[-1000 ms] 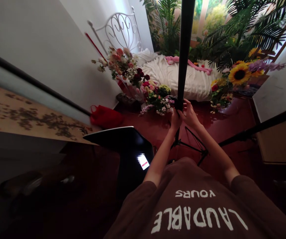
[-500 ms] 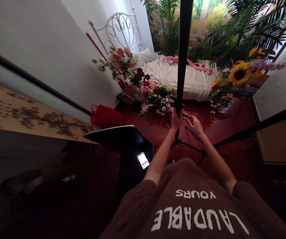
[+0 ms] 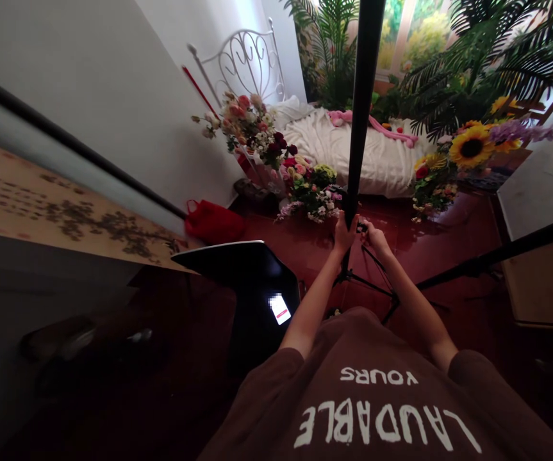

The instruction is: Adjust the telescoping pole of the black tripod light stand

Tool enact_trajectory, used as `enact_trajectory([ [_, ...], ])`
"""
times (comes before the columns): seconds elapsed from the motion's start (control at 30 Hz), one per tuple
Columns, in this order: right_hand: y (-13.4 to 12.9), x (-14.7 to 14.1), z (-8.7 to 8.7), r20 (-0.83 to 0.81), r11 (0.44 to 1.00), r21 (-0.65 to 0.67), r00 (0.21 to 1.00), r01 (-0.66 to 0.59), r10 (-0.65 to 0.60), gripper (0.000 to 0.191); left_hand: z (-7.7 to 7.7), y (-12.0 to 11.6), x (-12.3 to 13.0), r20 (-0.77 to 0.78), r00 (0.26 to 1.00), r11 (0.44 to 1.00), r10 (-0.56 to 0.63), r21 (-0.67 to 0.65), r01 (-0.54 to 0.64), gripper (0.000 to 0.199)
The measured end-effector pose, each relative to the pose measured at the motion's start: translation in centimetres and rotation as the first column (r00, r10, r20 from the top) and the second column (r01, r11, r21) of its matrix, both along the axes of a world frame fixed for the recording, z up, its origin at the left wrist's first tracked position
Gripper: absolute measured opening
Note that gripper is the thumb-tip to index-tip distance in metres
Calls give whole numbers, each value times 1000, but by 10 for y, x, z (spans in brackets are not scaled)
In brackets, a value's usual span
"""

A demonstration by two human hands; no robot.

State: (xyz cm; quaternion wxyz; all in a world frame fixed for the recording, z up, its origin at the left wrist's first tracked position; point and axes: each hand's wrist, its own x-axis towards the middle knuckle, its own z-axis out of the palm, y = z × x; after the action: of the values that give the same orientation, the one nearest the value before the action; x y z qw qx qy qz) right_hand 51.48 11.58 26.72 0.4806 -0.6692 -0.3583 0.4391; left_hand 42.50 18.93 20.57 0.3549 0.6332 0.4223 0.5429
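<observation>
A tall black stand pole (image 3: 363,96) rises in front of me from tripod legs (image 3: 370,282) on the floor. Around its lower part, my left hand (image 3: 344,235) is closed. Just to the right, my right hand (image 3: 376,239) pinches a small black knob (image 3: 361,227) that sticks out from the pole's side. The fingertips partly cover the knob, so its exact shape is hard to see.
Artificial flowers (image 3: 312,192) stand before a bed with a white cover (image 3: 386,173). Sunflowers (image 3: 471,148) are at the right. A black surface with a lit phone (image 3: 280,309) lies left of my arm. A red bag (image 3: 213,221) rests by the wall. Another black pole (image 3: 511,250) crosses at right.
The whole view has shifted slightly, so the scene sits farther right. My left hand stays around the pole; my right fingers have turned a little at the knob, which shows more clearly.
</observation>
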Motion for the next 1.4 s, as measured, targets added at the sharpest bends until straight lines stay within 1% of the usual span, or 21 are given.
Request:
enact_trajectory([
  [0.03,3,0,4,-133,999,-29,991,-30,25,45,-1,0,0,4,1000,1000,5,2,-5,50],
  [0.1,5,3,13,-362,990,-62,927,-128,97,40,-3,1,1,11,1000,1000,17,6,-17,52],
  [0.17,5,8,21,-501,974,-63,851,-218,157,39,-4,1,2,11,1000,1000,24,11,-24,52],
  [0.23,3,12,26,-552,964,-52,812,-260,189,40,-5,1,3,15,1000,999,22,23,-23,50],
  [0.33,-2,13,25,-552,971,-47,816,-234,170,38,-4,0,4,26,999,999,25,37,-26,49],
  [0.43,-9,12,17,-616,990,-51,784,-130,71,37,-2,-6,4,35,998,999,43,27,-44,52],
  [0.53,-25,23,1,-736,994,-112,673,-16,-72,32,-1,-22,5,56,993,995,104,6,-104,52],
  [0.6,-44,40,-15,-791,984,-172,589,45,-165,25,-6,-40,6,53,984,985,173,-22,-172,49],
  [0.67,-70,65,-33,-830,963,-240,488,125,-270,20,-18,-62,10,18,972,970,236,-64,-234,46],
  [0.77,-117,106,-59,-830,896,-324,364,303,-423,19,-46,-95,19,-56,964,947,260,-178,-266,49],
  [0.8,-134,119,-66,-825,878,-322,350,353,-444,18,-57,-104,24,-75,970,943,233,-226,-244,52],
  [0.87,-168,142,-74,-807,838,-304,344,453,-479,16,-73,-117,36,-104,988,944,117,-298,-143,53],
  [0.93,-197,161,-73,-804,807,-251,349,535,-482,15,-82,-124,53,-127,990,941,-67,-337,20,48],
  [0.97,-210,168,-68,-809,796,-217,352,565,-470,14,-82,-127,63,-131,974,928,-183,-350,127,43],
  [1.03,-228,181,-54,-826,781,-149,359,607,-436,12,-75,-131,89,-123,887,854,-445,-357,379,32],
  [1.1,-238,192,-35,-826,770,-104,377,630,-419,14,-59,-138,120,-125,732,725,-670,-319,610,29],
  [1.13,-241,198,-26,-815,767,-92,394,635,-425,17,-48,-142,136,-137,654,662,-744,-288,692,32],
  [1.2,-243,208,-10,-771,777,-77,457,624,-443,23,-24,-153,171,-169,556,581,-814,-216,785,40],
  [1.27,-244,216,-1,-706,794,-94,522,600,-478,28,0,-163,204,-170,515,539,-840,-146,830,46],
  [1.33,-245,222,2,-617,787,-133,571,603,-542,31,19,-170,233,-149,468,483,-871,-88,871,47],
  [1.4,-247,225,0,-501,755,-157,607,637,-616,33,30,-175,254,-132,415,427,-900,-77,901,46],
])
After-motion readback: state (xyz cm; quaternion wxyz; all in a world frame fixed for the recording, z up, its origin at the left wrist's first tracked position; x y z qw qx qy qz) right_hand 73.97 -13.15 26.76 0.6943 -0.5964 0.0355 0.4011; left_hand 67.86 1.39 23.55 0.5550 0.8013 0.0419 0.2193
